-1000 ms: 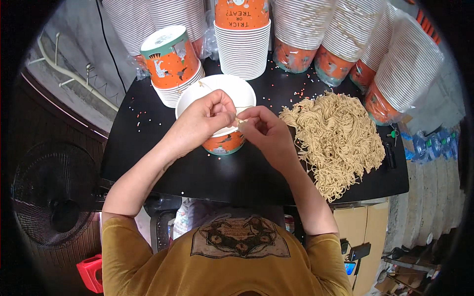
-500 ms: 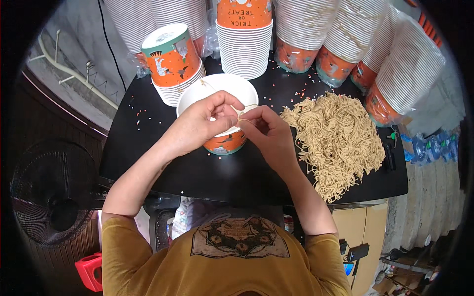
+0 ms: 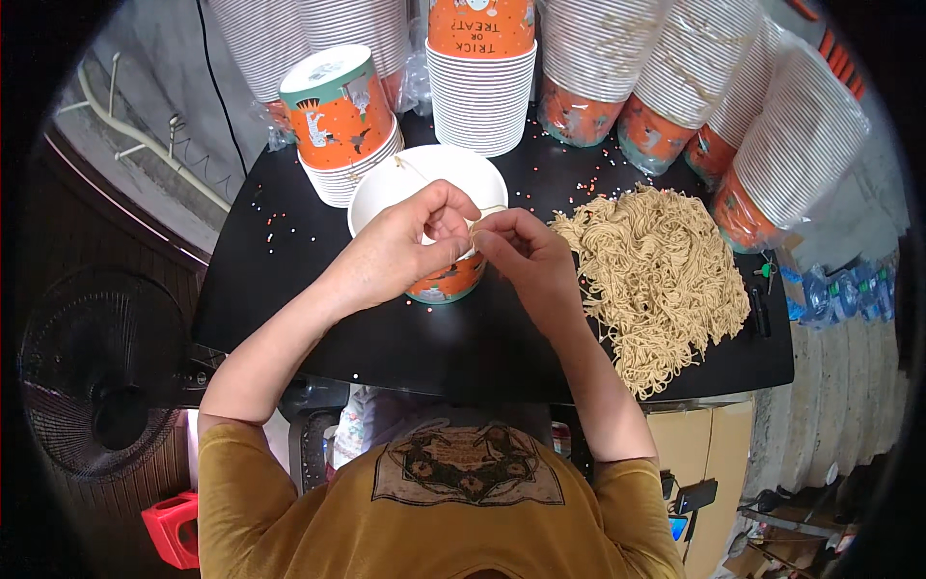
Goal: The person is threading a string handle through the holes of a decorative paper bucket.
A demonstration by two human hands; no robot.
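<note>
In the middle of the table stands a paper bucket (image 3: 446,287), white inside and orange with dark figures outside, its mouth facing up. A thin tan cord (image 3: 410,167) shows against its far inner wall, and another bit runs by my fingers. Over the near right rim, my left hand (image 3: 405,241) pinches the cord between thumb and forefinger. My right hand (image 3: 529,259) pinches it too, its fingertips almost meeting the left ones. The cord's end and any knot are mostly hidden by the fingers.
A heap of tan cords (image 3: 666,280) lies at the right. Behind the bucket rise a short bucket stack (image 3: 338,130), a taller stack (image 3: 480,96) and several plastic-wrapped stacks (image 3: 796,135). Small beads are scattered on the black table (image 3: 434,357). A fan (image 3: 116,386) stands at the left.
My fingertips have shifted slightly at the bucket's near right rim, both hands still pinching the cord. The rest looks the same apart from a small shift of the view.
</note>
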